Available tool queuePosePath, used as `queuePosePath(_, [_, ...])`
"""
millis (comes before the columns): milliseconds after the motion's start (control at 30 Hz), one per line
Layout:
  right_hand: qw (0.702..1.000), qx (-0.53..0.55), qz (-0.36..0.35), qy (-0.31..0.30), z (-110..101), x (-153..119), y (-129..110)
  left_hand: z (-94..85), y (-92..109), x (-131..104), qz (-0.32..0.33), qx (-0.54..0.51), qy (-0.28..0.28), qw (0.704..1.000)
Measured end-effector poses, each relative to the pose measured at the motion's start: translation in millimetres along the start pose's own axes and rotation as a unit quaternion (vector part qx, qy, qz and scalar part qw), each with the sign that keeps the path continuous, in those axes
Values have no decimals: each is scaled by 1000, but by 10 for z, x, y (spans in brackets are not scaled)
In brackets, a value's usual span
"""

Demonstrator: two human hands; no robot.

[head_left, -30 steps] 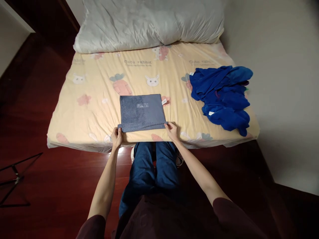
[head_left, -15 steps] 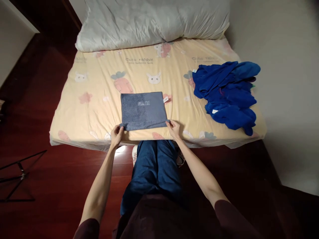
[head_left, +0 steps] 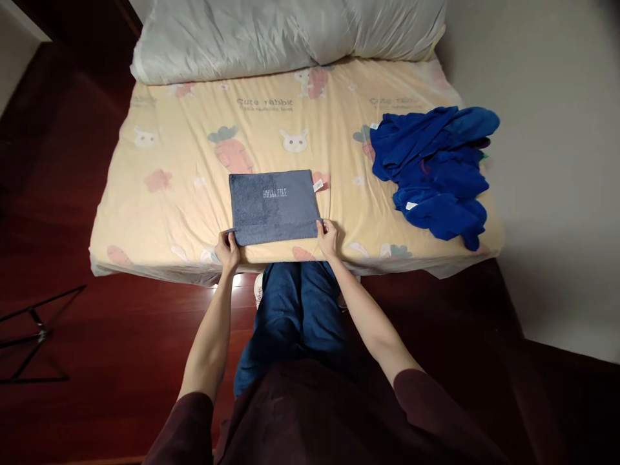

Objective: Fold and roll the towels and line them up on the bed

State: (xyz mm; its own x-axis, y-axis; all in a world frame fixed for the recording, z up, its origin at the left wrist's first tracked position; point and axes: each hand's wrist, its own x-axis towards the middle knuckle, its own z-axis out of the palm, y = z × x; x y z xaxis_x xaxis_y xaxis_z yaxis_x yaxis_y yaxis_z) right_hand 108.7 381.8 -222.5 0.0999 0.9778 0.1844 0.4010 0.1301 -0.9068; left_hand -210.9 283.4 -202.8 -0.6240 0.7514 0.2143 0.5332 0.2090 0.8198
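Note:
A grey-blue towel lies flat on the bed near its front edge. White lettering on it appears upside down, and a white tag sticks out on its right side. My left hand pinches the towel's near left corner between thumb and fingers. At the near right corner, my right hand is closed on the edge in the same way. The strip of towel between both hands is turned over along the near side.
A patterned yellow sheet covers the bed. Crumpled blue cloths with white tags lie at the right. A rolled grey quilt sits at the back. Black stand legs are on the red floor at left; a wall rises at right.
The view has shifted slightly, so the bed sits a little higher and further left. Both hands keep hold of the towel's near corners, and the turned strip looks flatter.

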Motion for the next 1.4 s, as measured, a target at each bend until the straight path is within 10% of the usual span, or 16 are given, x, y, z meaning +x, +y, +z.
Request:
queuePosePath(500, [997, -50, 19, 54, 83, 42, -6, 213, 3, -45, -47, 56, 52, 996])
queuePosePath(700, [994, -53, 34, 87, 101, 43, -36, 166, -17, -88, 49, 33, 61, 996])
queuePosePath(967, [986, -107, -109, 61, 31, -75, -71, 66, -139, 18, 201, 29, -158, 966])
queuePosePath(1400, [946, -232, -195, -114, -70, -138, -265, -10, -49, -4, 250, 106, -194, 943])
